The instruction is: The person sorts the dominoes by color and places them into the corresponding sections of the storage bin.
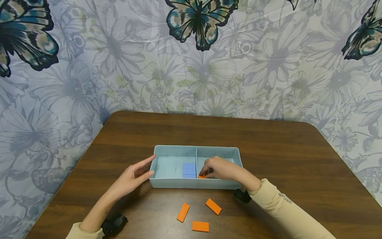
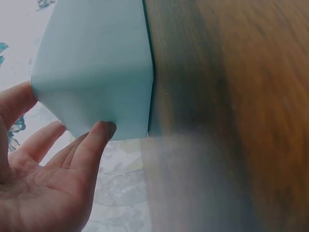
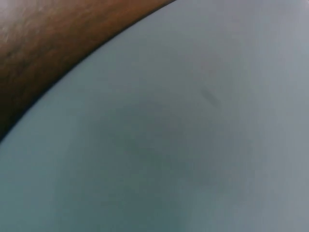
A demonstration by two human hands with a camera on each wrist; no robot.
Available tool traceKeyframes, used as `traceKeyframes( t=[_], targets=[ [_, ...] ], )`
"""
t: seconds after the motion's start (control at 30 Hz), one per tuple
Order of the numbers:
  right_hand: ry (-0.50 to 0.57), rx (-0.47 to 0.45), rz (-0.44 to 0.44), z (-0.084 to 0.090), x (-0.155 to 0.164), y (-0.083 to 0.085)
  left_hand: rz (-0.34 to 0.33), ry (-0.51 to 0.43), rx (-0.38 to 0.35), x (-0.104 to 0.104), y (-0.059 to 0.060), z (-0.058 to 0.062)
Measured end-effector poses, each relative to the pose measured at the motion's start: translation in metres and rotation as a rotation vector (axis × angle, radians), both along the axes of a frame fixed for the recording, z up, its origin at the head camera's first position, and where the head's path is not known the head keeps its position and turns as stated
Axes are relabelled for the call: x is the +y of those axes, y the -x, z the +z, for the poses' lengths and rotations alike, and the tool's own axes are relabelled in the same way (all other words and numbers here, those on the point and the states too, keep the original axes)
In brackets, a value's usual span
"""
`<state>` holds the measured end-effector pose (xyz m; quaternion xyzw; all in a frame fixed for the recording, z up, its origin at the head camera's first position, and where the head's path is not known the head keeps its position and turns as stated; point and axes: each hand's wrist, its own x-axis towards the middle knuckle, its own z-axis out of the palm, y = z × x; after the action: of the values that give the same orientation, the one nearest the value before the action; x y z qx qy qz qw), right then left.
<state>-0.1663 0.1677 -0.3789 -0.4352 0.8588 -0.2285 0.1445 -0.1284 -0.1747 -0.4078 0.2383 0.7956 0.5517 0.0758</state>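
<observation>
A light blue two-compartment box (image 1: 173, 183) sits on the table. My left hand (image 1: 130, 179) is at its left end, fingertips and thumb touching the outside. In the left wrist view, fingers of the left hand (image 2: 58, 179) rest on the box's end wall (image 2: 96, 92). My right hand (image 1: 221, 168) reaches into the right compartment and pinches an orange block (image 1: 202, 177) low beside the divider (image 1: 196, 162); the fingers cover most of it. Blue blocks (image 1: 189, 170) lie side by side in the left compartment against the divider. The right wrist view shows only the box's wall (image 3: 159, 130), blurred.
Three loose orange blocks lie on the table in front of the box: one at the left (image 1: 183, 212), another at the right (image 1: 213, 206), a third nearest the person (image 1: 200, 226). The brown wooden table (image 1: 268, 139) ends at a patterned wall (image 1: 209, 83).
</observation>
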Motion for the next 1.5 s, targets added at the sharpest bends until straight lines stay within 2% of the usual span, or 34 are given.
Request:
traceKeyframes(
  t=[0.3,0.63,0.87,1.37,1.5],
  targets=[
    [0.116,-0.156,0.056,-0.010,0.009,0.006,-0.002,0.004,0.003,0.001,0.000,0.001],
    [0.126,-0.234,0.077,-0.014,0.012,0.010,0.004,0.001,-0.008,0.001,-0.001,0.001],
    [0.129,-0.278,0.033,-0.013,0.013,0.010,0.001,-0.003,-0.015,0.000,-0.001,0.001],
    [0.134,-0.286,-0.105,0.007,0.030,-0.004,-0.014,-0.019,-0.022,-0.001,-0.002,0.002],
    [0.146,-0.264,-0.128,0.010,0.035,-0.009,-0.018,-0.017,-0.017,-0.001,-0.002,0.001]
  ],
)
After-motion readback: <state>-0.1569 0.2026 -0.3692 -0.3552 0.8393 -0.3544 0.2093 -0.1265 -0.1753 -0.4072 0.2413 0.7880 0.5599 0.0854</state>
